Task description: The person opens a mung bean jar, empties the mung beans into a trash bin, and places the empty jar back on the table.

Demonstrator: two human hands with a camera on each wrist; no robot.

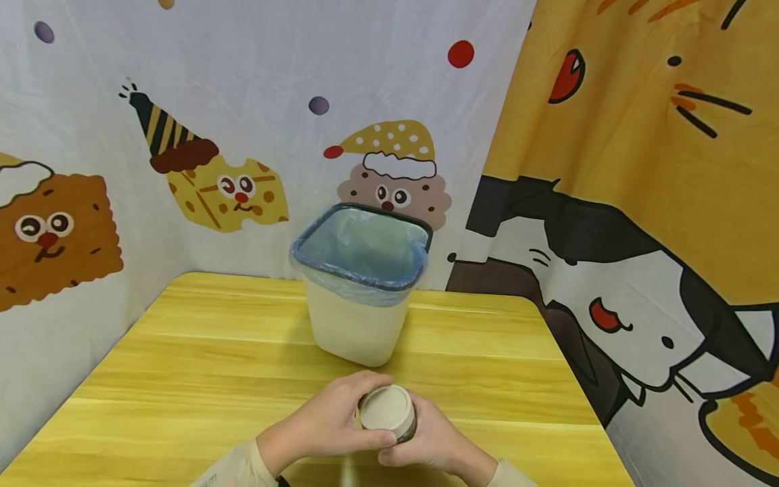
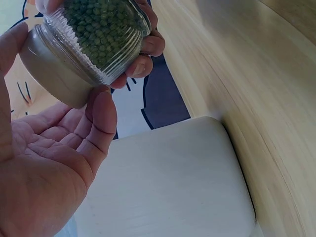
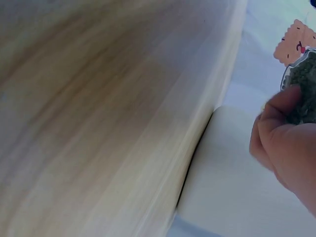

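Observation:
A ribbed glass jar (image 2: 101, 32) full of small green beans is held up over the table, with a beige lid (image 1: 387, 410) on it. My left hand (image 1: 328, 426) pinches the lid between thumb and fingers, as the left wrist view (image 2: 49, 163) also shows. Around the glass body, my right hand (image 1: 435, 436) holds the jar with curled fingers. In the right wrist view the jar appears at the right edge, partly cut off, with the right hand (image 3: 286, 133) on it. Just beyond both hands stands a white bin (image 1: 356, 325).
A blue plastic liner (image 1: 359, 281) is folded over the bin's dark rim. The yellow wood-grain table (image 1: 213, 352) ends at a rounded back edge. Behind it hang a white cloth (image 1: 243, 74) with cartoon figures and an orange curtain (image 1: 608, 155) at the right.

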